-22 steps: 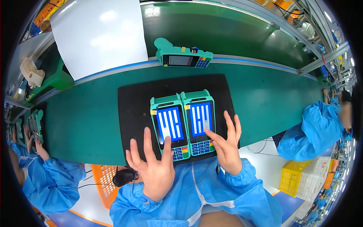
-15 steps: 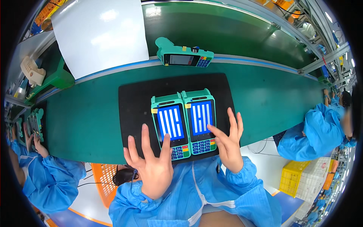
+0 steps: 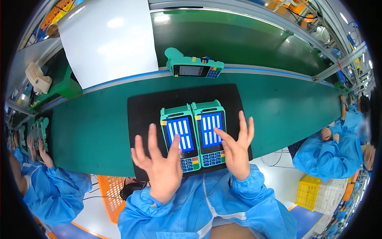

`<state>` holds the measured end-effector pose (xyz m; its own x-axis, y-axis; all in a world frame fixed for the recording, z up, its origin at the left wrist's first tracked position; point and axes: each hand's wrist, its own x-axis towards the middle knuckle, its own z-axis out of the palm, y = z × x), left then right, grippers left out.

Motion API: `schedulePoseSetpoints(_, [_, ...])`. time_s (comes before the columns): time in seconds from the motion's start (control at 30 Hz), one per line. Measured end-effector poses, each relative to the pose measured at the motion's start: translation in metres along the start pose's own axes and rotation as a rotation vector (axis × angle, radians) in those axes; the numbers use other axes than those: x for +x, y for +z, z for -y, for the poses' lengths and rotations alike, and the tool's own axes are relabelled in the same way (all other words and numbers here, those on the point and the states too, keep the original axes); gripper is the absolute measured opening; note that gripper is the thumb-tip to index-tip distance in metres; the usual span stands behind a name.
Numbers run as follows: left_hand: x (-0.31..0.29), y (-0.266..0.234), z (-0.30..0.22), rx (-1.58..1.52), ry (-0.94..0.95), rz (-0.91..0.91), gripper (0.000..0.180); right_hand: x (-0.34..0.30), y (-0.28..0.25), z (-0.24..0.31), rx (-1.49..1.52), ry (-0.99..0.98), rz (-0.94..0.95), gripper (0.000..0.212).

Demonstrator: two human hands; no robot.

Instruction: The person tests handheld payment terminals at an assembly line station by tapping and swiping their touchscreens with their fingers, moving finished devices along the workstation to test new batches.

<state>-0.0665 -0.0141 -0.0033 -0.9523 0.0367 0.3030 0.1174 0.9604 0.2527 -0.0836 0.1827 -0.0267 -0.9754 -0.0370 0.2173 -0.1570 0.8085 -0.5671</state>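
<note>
Head view: left hand (image 3: 162, 173) and right hand (image 3: 237, 154), each grip splayed, released, over two payment terminals (image 3: 186, 134), contact unclear

On my remote feed, I see a teal-cased, oblong payment terminal (image 3: 187, 133) and its matching right-hand twin (image 3: 206, 133) side by side, face up, on a flat black mat (image 3: 143, 111), blue screens lit with white bars, yellow tags at their upper-left corners, keypads toward the wearer.

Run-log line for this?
left hand: open, at left terminal | right hand: open, at right terminal | terminals: side by side on black mat, screens lit | contact: unclear
</note>
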Motion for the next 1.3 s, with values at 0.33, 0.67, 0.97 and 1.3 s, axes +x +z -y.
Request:
schedulePoseSetpoints(0.33, [-0.011, 0.009, 0.082, 0.165, -0.335, -0.169, 0.027, -0.007, -0.014, -0.001, 0.101, -0.051, -0.128, 0.029])
schedulePoseSetpoints(0.67, [0.006, 0.025, 0.052, -0.628, -0.245, 0.098, 0.030, -0.026, 0.023, 0.052, 0.597, -0.582, 0.140, 0.046])
schedulePoseSetpoints(0.97, [0.029, 0.052, 0.009, -0.872, 0.139, 0.494, 0.037, 0.000, 0.046, 0.015, -0.216, -0.177, 0.084, 0.059])
schedulePoseSetpoints(1.3, [0.014, 0.051, 0.027, -0.928, 0.276, 0.447, 0.033, 0.015, -0.053, -0.117, -0.501, 0.104, 0.109, 0.060])
